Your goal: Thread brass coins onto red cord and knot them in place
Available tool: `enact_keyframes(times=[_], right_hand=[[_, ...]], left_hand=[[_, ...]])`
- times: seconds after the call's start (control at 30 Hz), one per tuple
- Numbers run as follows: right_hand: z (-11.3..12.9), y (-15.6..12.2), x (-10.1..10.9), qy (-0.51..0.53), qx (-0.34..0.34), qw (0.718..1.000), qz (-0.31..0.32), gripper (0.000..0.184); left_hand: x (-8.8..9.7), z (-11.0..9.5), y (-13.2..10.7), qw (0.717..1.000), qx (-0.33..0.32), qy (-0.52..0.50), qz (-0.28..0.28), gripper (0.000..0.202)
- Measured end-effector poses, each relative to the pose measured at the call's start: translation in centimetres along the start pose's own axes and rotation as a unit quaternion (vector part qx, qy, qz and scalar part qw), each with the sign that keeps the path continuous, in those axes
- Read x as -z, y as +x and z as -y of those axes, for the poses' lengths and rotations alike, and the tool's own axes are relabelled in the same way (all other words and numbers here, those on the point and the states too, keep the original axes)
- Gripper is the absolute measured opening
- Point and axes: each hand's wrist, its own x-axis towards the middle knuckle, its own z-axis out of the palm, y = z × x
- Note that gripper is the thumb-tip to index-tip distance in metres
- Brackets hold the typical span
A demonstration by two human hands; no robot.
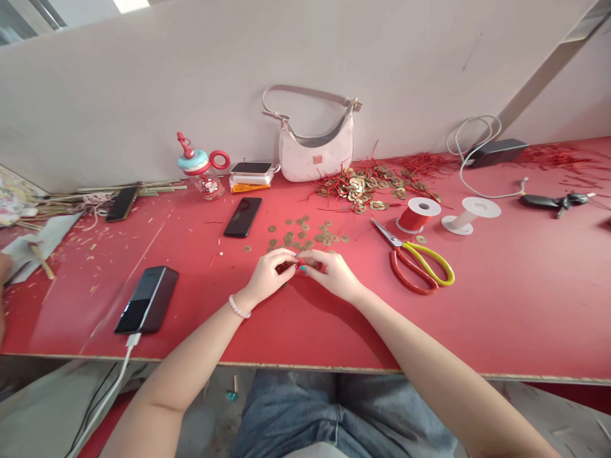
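Observation:
Fingertips meeting over the red table, my left hand point(270, 273) and my right hand point(334, 272) both pinch a short bit of red cord point(299, 261). Most of the cord is hidden by the fingers. Just beyond them lie several loose brass coins with holes point(296, 245). A larger pile of coins tied with red cord point(365, 184) spreads farther back. To the right of my right hand rest scissors point(415, 257) with one red and one yellow handle. Behind the scissors stands a spool of red cord point(416, 216).
A nearly bare white spool point(468, 216) stands right of the red one. At the back are a pink handbag point(315, 156) and a drinking cup point(207, 181). Left lie a black phone point(243, 217) and a cabled power bank point(147, 299). Another person's hand point(4, 267) shows at the left edge.

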Motion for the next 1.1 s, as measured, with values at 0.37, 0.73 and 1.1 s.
enact_keyframes(times=[0.37,0.73,1.1], right_hand=[[0.18,-0.19,0.02,0.006,-0.003,1.000,-0.010,0.011],[-0.16,-0.24,-0.08,-0.015,-0.005,1.000,0.006,0.009],[-0.47,-0.29,-0.27,-0.056,-0.006,0.998,0.015,0.009]], left_hand=[[-0.14,0.03,-0.23,0.997,-0.049,0.030,0.047,0.011],[-0.12,0.13,-0.28,0.995,-0.060,0.050,0.057,0.013],[-0.27,0.42,-0.30,0.992,-0.089,0.063,0.056,0.014]])
